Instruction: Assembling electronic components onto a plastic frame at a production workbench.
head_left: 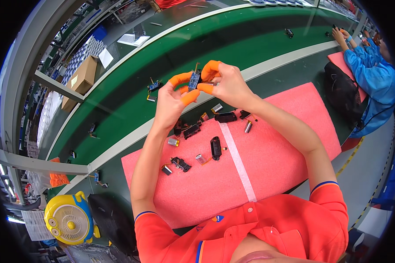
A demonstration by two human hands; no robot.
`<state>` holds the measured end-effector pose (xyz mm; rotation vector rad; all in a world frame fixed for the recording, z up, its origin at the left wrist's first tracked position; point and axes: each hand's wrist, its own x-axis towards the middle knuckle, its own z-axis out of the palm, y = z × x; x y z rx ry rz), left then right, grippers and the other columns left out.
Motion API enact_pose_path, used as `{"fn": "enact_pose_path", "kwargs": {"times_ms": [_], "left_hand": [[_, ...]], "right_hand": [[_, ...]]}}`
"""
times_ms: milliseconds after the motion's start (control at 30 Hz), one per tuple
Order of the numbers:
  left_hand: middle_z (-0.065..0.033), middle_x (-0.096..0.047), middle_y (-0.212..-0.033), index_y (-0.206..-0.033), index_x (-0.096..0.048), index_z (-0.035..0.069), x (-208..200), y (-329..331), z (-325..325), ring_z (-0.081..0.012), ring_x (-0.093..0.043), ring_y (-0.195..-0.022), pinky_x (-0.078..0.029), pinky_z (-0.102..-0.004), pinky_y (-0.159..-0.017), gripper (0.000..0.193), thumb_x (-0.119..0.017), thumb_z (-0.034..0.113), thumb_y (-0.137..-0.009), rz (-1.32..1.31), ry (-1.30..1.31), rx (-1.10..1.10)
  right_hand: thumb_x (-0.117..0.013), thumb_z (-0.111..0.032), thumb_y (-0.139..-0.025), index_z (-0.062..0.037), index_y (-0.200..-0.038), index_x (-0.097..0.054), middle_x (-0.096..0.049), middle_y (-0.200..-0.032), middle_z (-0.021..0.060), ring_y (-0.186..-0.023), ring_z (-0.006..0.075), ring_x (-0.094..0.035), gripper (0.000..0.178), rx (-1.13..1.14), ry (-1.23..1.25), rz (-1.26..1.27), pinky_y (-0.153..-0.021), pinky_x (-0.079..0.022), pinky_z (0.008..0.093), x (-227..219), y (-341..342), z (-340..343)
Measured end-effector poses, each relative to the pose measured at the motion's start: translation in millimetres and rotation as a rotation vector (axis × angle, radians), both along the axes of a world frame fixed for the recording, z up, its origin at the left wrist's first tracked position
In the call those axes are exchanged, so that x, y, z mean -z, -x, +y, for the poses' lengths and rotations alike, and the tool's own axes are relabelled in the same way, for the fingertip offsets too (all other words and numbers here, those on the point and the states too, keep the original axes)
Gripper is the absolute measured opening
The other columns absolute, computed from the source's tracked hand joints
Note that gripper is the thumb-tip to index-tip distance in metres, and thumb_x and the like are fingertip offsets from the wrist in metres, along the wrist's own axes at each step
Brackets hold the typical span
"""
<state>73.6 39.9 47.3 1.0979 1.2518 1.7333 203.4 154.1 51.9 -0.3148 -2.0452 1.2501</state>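
Observation:
Orange finger cots cover several fingertips of both hands. My left hand (170,97) is closed on the left side of a small blue circuit board (194,80), which stands upright over the edge of the green conveyor. My right hand (227,83) pinches the same board from the right, where a black part adjoins it. Its fingers partly hide a small silvery piece. Below the hands, black housings (216,148) with wired silver battery cells (173,142) lie on a pink foam mat (285,131).
Similar board-and-battery sets (153,85) sit spaced along the green conveyor (118,98). A yellow cartoon-shaped fan (70,219) and a black bag (112,219) are at the lower left. A metal frame post rises at left. To the right, a person in blue (371,74) works beside a black bag (342,96).

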Motion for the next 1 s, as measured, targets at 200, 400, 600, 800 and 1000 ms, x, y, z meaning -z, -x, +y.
{"fn": "enact_pose_path", "kwargs": {"times_ms": [200,400,600,800,1000], "left_hand": [[-0.0092,-0.064,-0.091,-0.106,-0.056,-0.005,9.3,5.7,-0.1,-0.0123,-0.061,-0.067,-0.047,-0.0261,-0.053,0.03,-0.06,-0.001,-0.076,0.494,0.152,-0.32],[-0.0086,-0.065,-0.086,-0.105,-0.057,-0.006,14.5,5.6,-6.0,-0.0109,-0.061,-0.063,-0.05,-0.0242,-0.056,0.031,-0.061,-0.002,-0.075,0.818,0.06,-0.496],[-0.0103,-0.064,-0.089,-0.111,-0.055,-0.005,20.3,12.3,-4.1,-0.0129,-0.064,-0.07,-0.054,-0.0248,-0.062,0.032,-0.056,-0.005,-0.079,0.451,-0.029,-0.304],[-0.0123,-0.062,-0.093,-0.114,-0.054,-0.004,25.5,16.0,-8.4,-0.0167,-0.065,-0.074,-0.056,-0.0268,-0.064,0.035,-0.053,-0.008,-0.08,0.387,-0.07,-0.227],[-0.0138,-0.061,-0.095,-0.116,-0.054,-0.004,25.1,8.1,-11.7,-0.0175,-0.066,-0.075,-0.056,-0.0285,-0.065,0.036,-0.053,-0.009,-0.08,0.747,-0.074,-0.414]], "right_hand": [[-0.069,0.002,-0.067,0.0063,-0.091,-0.058,-0.056,-0.085,0.0147,-0.08,0.0261,-0.061,0.027,0.001,-0.431,0.071,-0.07,-0.052,0.0314,14.7,5.6,-5.4],[-0.065,0.003,-0.062,0.006,-0.091,-0.06,-0.054,-0.085,0.0125,-0.076,0.0265,-0.058,0.029,0.203,-1.099,0.103,-0.062,-0.049,0.0316,26.2,6.9,-10.0],[-0.061,0.001,-0.06,0.0052,-0.091,-0.062,-0.055,-0.087,0.011,-0.079,0.0265,-0.055,0.031,0.093,-1.128,0.232,-0.064,-0.047,0.0328,31.2,14.3,-6.4],[-0.061,-0.002,-0.058,0.0051,-0.091,-0.062,-0.055,-0.088,0.0113,-0.081,0.0271,-0.055,0.033,0.098,-1.112,0.247,-0.064,-0.047,0.0333,36.6,18.6,-1.8],[-0.061,-0.004,-0.056,0.0058,-0.09,-0.062,-0.056,-0.09,0.0116,-0.083,0.0278,-0.055,0.035,0.127,-1.179,0.176,-0.064,-0.048,0.0328,43.4,22.0,-13.8]]}}
